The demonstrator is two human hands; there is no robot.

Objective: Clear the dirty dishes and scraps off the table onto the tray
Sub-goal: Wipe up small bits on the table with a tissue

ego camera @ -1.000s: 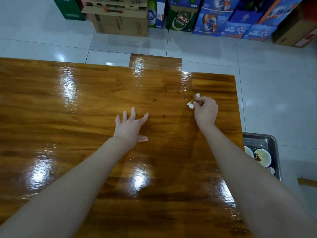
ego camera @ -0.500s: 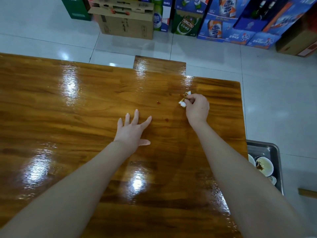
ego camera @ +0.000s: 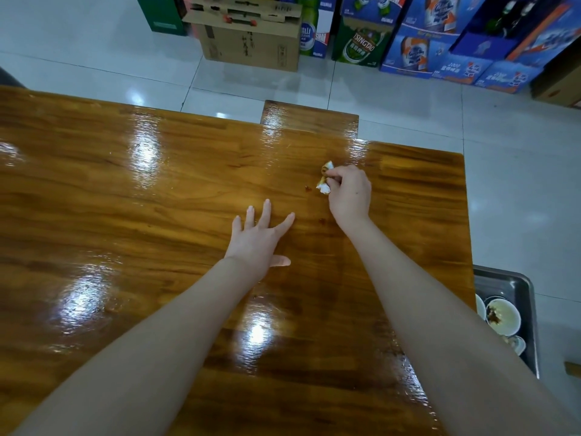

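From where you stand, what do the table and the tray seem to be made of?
Table: wood under glossy varnish, judging by its grain and bright glare. Tray: probably stainless steel, as it is grey with a dull sheen and a rolled rim.

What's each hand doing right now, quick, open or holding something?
Left hand: open, fingers spread flat on the table, holding nothing.
Right hand: closed, gripping a stained crumpled napkin against the tabletop.

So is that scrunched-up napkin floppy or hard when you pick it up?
Probably soft and floppy: the napkin is crumpled and bunched up in the right hand. Likely very light, since a few curled fingers alone hold it. Its brownish stains suggest it may be damp and tear easily.
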